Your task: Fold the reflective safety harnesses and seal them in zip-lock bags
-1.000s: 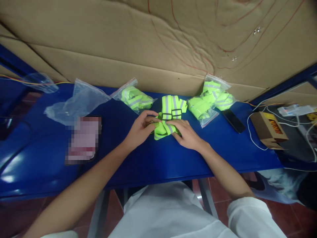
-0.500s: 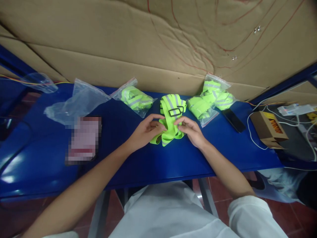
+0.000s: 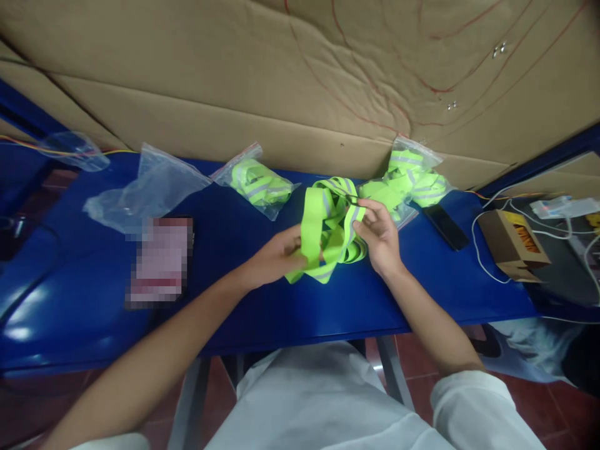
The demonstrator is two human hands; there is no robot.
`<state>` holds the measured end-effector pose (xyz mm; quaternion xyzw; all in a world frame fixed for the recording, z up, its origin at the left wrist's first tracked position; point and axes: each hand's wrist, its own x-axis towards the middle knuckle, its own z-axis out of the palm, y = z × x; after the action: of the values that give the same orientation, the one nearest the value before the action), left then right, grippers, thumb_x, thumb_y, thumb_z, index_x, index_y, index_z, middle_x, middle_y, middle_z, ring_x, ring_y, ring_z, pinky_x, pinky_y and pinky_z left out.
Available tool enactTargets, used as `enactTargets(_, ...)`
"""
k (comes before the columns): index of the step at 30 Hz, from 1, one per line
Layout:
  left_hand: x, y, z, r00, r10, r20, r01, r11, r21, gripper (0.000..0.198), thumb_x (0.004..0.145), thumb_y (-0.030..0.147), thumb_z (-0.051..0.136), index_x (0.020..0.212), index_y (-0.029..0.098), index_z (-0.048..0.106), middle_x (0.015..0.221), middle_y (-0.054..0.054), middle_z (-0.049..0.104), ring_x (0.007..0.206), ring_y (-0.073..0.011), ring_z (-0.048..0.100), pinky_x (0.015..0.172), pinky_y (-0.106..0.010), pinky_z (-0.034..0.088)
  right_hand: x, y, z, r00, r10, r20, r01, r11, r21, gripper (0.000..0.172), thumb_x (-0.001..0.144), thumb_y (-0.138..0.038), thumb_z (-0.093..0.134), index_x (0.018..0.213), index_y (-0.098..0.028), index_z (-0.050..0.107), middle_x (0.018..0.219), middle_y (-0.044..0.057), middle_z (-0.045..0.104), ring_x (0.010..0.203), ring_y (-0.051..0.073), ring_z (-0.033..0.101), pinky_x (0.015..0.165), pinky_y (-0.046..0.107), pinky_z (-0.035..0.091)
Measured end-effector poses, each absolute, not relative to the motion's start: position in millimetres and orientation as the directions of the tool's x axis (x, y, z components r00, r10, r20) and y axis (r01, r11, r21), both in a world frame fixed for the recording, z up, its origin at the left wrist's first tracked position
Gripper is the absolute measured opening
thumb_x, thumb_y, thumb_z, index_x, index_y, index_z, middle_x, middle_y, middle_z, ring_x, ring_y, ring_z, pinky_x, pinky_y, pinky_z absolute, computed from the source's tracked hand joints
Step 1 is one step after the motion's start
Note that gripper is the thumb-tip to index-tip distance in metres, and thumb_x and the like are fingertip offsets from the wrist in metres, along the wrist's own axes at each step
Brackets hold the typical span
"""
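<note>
A bundle of neon yellow-green reflective strap (image 3: 311, 225) with a grey stripe lies loosely looped in front of me on the blue table. My left hand (image 3: 279, 255) grips it from the left, its fingertips partly hidden behind a wide loop. On the right side, my right hand (image 3: 380, 234) pinches a striped length of the strap close to a black buckle (image 3: 351, 200). Behind the bundle to the left is a clear zip bag with folded strap (image 3: 262, 187). More bagged straps (image 3: 412, 178) lie at the back right, partly covered by my right hand.
Empty clear plastic bags (image 3: 162, 184) lie at the left, above a blurred-out flat object (image 3: 162, 262). A black phone (image 3: 445, 227) and an open cardboard box (image 3: 509, 247) with white cables are on the right. A cardboard panel (image 3: 187, 75) stands behind the table (image 3: 281, 319).
The strap bundle has been pulled apart into wider loops. My right hand has moved up and right, taking hold of the strap by the buckle, which has turned edge-on.
</note>
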<state>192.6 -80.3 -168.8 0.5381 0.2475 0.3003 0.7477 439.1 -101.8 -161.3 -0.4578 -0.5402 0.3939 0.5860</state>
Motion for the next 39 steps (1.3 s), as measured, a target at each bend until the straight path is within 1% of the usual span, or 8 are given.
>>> enactTargets(5,181.3,-65.0,-151.4,0.409,0.907,-0.106,-0.378,0.273,0.885,0.023,0.074,0.026,0.068,0.095,0.017,0.063,0.074,-0.003,0.070,0.071,-0.0200,0.067,0.064,-0.029,0.055,451.9,-96.5,-156.9,0.284,0.908,0.308,-0.023,0.328,-0.944,0.028,0.072,-0.015,0.070,0.096,-0.026,0.062,0.080,-0.003,0.061,0.071,0.015,0.053,0.066,0.028,0.043)
enactTargets(10,181.9,-62.2,-168.5,0.112,0.993,0.042,0.101,-0.053,0.993,0.051,0.082,0.030,0.070,0.127,0.022,0.049,0.089,-0.003,0.068,0.073,-0.0198,0.066,0.061,-0.029,0.054,456.0,-96.2,-157.4,0.172,0.952,0.254,-0.028,0.263,-0.964,0.018,0.064,-0.011,0.060,0.077,-0.022,0.057,0.068,-0.004,0.055,0.061,0.012,0.044,0.058,0.026,0.033)
enactTargets(15,189.0,-72.3,-183.8,0.325,0.815,0.480,0.554,-0.575,0.602,0.050,0.086,0.008,0.057,0.135,0.020,0.057,0.151,-0.019,0.044,0.139,-0.0335,0.052,0.102,-0.048,0.056,453.4,-97.5,-170.2,0.080,0.909,0.408,0.424,0.339,-0.840,0.041,0.085,-0.021,0.063,0.125,-0.025,0.057,0.118,0.008,0.065,0.102,0.023,0.063,0.089,0.040,0.053)
enactTargets(21,185.3,-70.9,-186.2,0.688,0.659,0.304,0.493,-0.732,0.471,0.047,0.082,-0.002,0.044,0.111,0.021,0.073,0.141,-0.011,0.066,0.134,-0.0313,0.061,0.110,-0.052,0.050,449.6,-88.7,-192.2,-0.047,0.919,0.392,0.716,0.304,-0.628,0.090,0.091,-0.050,0.074,0.162,-0.023,0.026,0.156,0.022,0.043,0.116,0.033,0.061,0.105,0.058,0.052)
enactTargets(26,184.2,-71.0,-185.5,0.555,0.788,0.266,0.565,-0.592,0.575,0.031,0.093,0.010,0.045,0.110,0.021,0.069,0.091,-0.004,0.078,0.083,-0.0210,0.073,0.079,-0.034,0.055,449.7,-84.0,-195.8,-0.029,0.922,0.386,0.742,0.279,-0.610,0.048,0.093,-0.040,0.071,0.135,-0.021,0.058,0.109,0.011,0.062,0.090,0.026,0.063,0.083,0.046,0.058)
enactTargets(30,190.5,-78.8,-177.7,0.457,0.727,0.512,0.524,-0.685,0.506,0.036,0.098,0.019,0.052,0.133,0.021,0.062,0.136,-0.012,0.068,0.124,-0.0262,0.067,0.099,-0.037,0.053,446.9,-92.3,-185.8,-0.137,0.835,0.534,0.780,0.423,-0.461,0.008,0.096,-0.025,0.065,0.103,-0.022,0.066,0.105,0.009,0.061,0.099,0.027,0.063,0.086,0.045,0.054)
enactTargets(34,194.4,-80.2,-172.4,0.561,0.581,0.589,0.527,-0.800,0.286,0.051,0.099,0.028,0.063,0.149,0.029,0.054,0.166,-0.013,0.043,0.148,-0.0346,0.048,0.117,-0.049,0.038,442.7,-105.9,-172.3,-0.307,0.673,0.673,0.773,0.589,-0.235,0.019,0.101,-0.016,0.054,0.102,-0.029,0.068,0.114,0.008,0.066,0.112,0.028,0.063,0.093,0.048,0.049)
enactTargets(39,187.4,-70.9,-173.8,0.593,0.692,0.411,0.579,-0.722,0.379,0.043,0.102,0.047,0.059,0.139,0.023,0.060,0.139,-0.012,0.069,0.125,-0.0320,0.066,0.106,-0.045,0.041,446.8,-107.5,-171.0,-0.234,0.700,0.674,0.724,0.588,-0.360,0.026,0.103,-0.018,0.046,0.092,-0.028,0.066,0.112,0.010,0.067,0.109,0.028,0.065,0.090,0.049,0.054)
